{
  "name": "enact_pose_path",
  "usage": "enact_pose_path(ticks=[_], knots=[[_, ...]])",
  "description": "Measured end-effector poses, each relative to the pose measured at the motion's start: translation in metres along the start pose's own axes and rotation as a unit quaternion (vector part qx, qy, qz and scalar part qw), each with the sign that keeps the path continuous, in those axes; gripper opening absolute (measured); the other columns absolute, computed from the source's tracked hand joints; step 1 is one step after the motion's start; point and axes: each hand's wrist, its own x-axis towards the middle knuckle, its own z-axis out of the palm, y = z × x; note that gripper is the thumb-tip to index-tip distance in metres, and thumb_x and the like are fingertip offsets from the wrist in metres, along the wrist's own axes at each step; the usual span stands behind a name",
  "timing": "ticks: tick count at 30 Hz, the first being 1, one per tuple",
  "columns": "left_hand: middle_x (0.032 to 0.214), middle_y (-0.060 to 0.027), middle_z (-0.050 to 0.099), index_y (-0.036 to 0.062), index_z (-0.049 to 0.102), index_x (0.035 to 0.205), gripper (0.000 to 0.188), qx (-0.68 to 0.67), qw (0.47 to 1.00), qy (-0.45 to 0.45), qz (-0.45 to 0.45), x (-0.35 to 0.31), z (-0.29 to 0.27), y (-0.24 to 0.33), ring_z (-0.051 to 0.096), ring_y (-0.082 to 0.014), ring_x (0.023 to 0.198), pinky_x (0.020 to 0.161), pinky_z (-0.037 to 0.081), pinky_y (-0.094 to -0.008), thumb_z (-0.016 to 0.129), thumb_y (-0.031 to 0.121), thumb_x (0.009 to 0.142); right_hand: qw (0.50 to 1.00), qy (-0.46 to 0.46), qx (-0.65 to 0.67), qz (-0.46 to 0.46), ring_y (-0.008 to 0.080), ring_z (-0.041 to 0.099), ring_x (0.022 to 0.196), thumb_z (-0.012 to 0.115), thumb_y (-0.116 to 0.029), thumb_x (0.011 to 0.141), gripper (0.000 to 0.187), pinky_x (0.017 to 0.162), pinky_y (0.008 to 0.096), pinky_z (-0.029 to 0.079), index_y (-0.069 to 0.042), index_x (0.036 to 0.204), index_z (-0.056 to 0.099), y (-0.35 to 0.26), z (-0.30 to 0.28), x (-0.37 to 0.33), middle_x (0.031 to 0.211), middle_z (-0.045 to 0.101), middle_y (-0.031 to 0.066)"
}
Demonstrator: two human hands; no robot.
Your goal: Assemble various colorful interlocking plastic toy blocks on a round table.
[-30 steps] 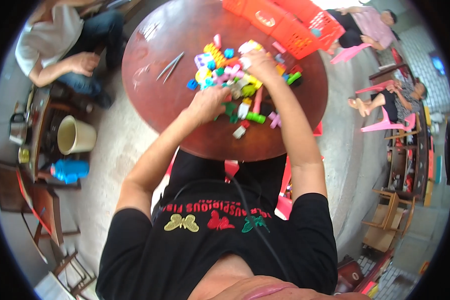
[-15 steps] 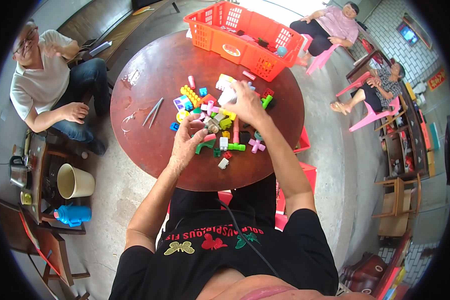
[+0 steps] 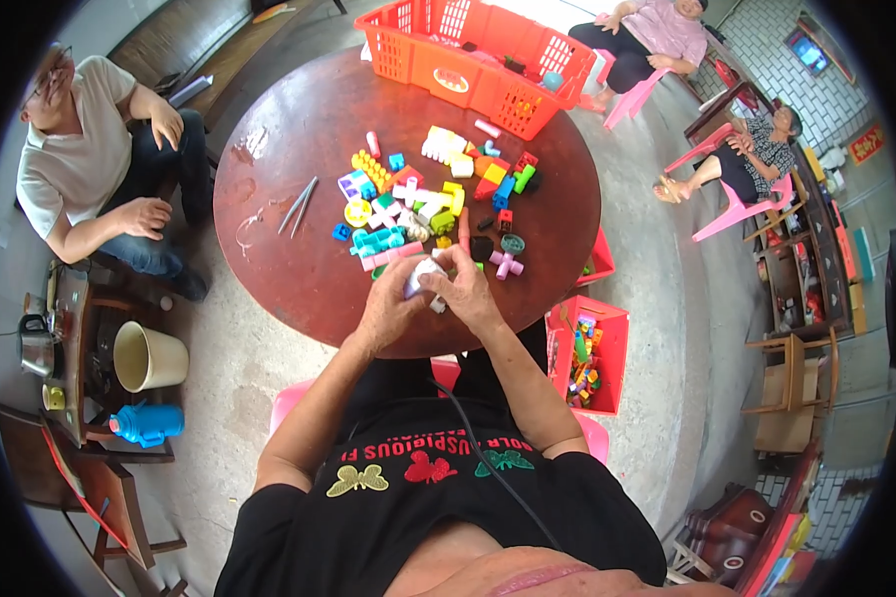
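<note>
Left hand and right hand have come together by the near edge of the counter, both holding the white piece between them, its long side hidden, blocks just beyond.

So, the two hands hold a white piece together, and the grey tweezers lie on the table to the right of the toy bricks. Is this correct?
Not quite: the head view shows the grey tweezers on the table to the left of the toy bricks, not the right. The left hand and right hand do hold a white piece together.
</note>
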Motion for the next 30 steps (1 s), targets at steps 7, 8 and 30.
enact_pose_path(ticks=[7,8,30], knots=[[0.092,-0.0059,0.061,-0.0036,0.049,0.122,0.052,-0.261,0.950,-0.026,-0.167,0.011,-0.022,0.016,0.059,-0.0106,0.073,0.061,0.049,-0.0232,0.073,0.015,0.080,0.996,-0.045,-0.040,-0.069,0.0102,0.057,0.069,0.062,-0.027,0.090,0.026,0.061,0.0294,0.047,-0.002,0.094,0.058,-0.016,0.003,0.007,0.074,0.060,0.0050],[0.094,-0.0056,0.061,-0.0018,0.051,0.124,0.050,-0.282,0.944,-0.026,-0.168,0.009,-0.023,0.012,0.058,-0.0100,0.072,0.060,0.049,-0.0231,0.072,0.016,0.082,0.998,-0.055,0.026,-0.003,0.0054,0.056,0.068,0.061,-0.027,0.092,0.025,0.056,0.0241,0.046,-0.002,0.092,0.059,-0.024,0.007,0.006,0.075,0.060,0.0009],[0.137,-0.0135,0.048,-0.0010,0.055,0.112,0.041,-0.266,0.951,-0.100,-0.120,0.008,-0.038,-0.008,0.061,-0.0156,0.096,0.079,0.054,-0.0285,0.075,0.007,0.077,0.969,-0.147,0.188,0.065,0.0066,0.059,0.071,0.072,-0.017,0.082,0.026,0.062,0.0213,0.050,-0.002,0.100,0.060,0.002,0.000,0.014,0.083,0.063,0.0009]])
